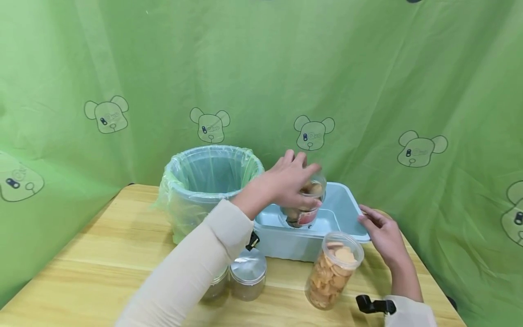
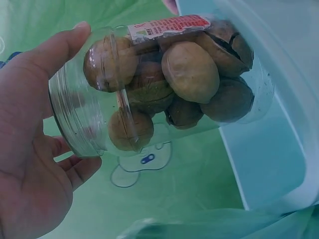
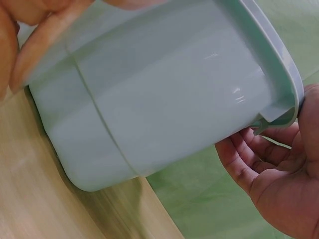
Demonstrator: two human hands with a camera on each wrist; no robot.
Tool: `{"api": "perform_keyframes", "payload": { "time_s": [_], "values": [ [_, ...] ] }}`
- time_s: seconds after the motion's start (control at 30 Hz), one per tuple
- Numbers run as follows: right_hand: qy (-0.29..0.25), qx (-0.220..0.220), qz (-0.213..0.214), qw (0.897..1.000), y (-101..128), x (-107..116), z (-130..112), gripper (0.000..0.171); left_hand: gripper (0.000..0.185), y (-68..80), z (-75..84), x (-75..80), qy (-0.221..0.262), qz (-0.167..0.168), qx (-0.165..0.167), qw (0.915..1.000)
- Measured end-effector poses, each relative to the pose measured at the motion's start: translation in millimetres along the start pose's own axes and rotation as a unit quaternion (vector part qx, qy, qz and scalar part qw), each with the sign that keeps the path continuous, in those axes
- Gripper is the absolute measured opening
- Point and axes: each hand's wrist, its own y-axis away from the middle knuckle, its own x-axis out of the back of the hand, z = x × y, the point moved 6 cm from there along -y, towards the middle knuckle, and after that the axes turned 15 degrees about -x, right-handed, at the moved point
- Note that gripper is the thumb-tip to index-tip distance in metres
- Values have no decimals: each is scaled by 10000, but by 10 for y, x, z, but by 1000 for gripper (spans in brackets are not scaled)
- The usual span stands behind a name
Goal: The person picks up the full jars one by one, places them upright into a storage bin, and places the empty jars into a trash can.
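My left hand (image 1: 286, 179) grips a clear plastic jar (image 2: 144, 89) of brown nuts round its top end, thumb on one side and fingers on the other. A torn red-and-white label (image 2: 169, 26) clings to the jar. In the head view the jar stands slightly tilted, its lower end inside a light blue plastic bin (image 1: 286, 245). At the bin's right end my right hand (image 1: 382, 231) pinches the rim (image 3: 286, 64), with the thumb above and fingers curled underneath. A tall lidless jar (image 1: 333, 272) of flat orange crackers stands in front of the bin.
Left of the bin stands a round trash can (image 1: 204, 190) lined with a green plastic bag. A silver-lidded jar (image 1: 247, 274) and another jar (image 1: 216, 286) sit near my left forearm on the wooden table (image 1: 98, 254). A green curtain (image 1: 253, 68) hangs behind.
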Motion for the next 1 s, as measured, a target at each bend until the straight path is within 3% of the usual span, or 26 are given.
{"api": "perform_keyframes", "payload": {
  "time_s": [0.47,1.0],
  "values": [
    [43,-2,30,10000,-15,-3,15,57,81,-89,-82,-360,-194,-283,203,9992],
    [-46,19,26,10000,11,0,-5,58,78,-81,-116,-661,62,-529,458,9975]
  ]
}}
